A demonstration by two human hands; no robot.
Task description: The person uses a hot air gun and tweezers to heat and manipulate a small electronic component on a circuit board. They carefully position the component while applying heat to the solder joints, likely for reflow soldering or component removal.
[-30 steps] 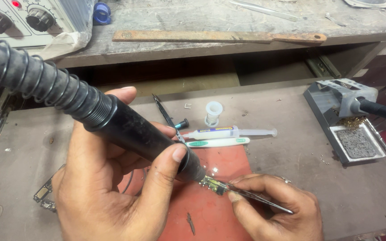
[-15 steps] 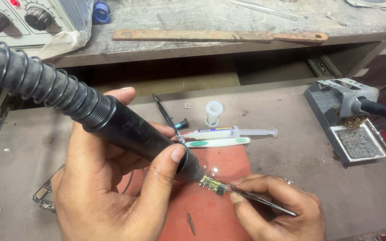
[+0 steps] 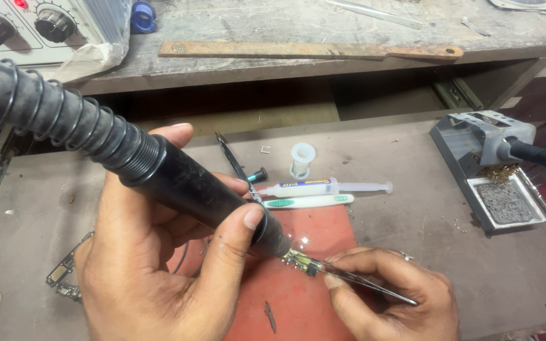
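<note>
The work goes on at a worn, dusty grey-brown bench, with a smooth red mat (image 3: 311, 297) under both hands. Nearest, the right hand (image 3: 390, 297) pinches slim metal tweezers (image 3: 374, 284) between thumb and fingertips, fingers drawn close together. At the tweezer tips, just beyond those fingers, sits a tiny circuit part (image 3: 301, 260), greenish with glinting metal, low over the mat. The left hand (image 3: 153, 265) wraps firmly around a matte black, cylindrical hot-air handpiece (image 3: 203, 196), thumb pressed near its front end; the nozzle points at the part from the left. Behind the grip, a ribbed black hose (image 3: 39, 110) wound with wire rises away to the left. A bare circuit board (image 3: 64, 278) lies left of the left wrist. Past the fingers lie a white-and-green toothbrush (image 3: 308, 202), a clear plastic syringe (image 3: 327, 187) and a small white cap (image 3: 303, 156). Farther right stands a grey metal iron stand (image 3: 488, 164) with a dark sponge. Farthest, on a raised rough shelf, lie a long rusty file (image 3: 311, 50) and a knobbed pale control box (image 3: 39, 31).
</note>
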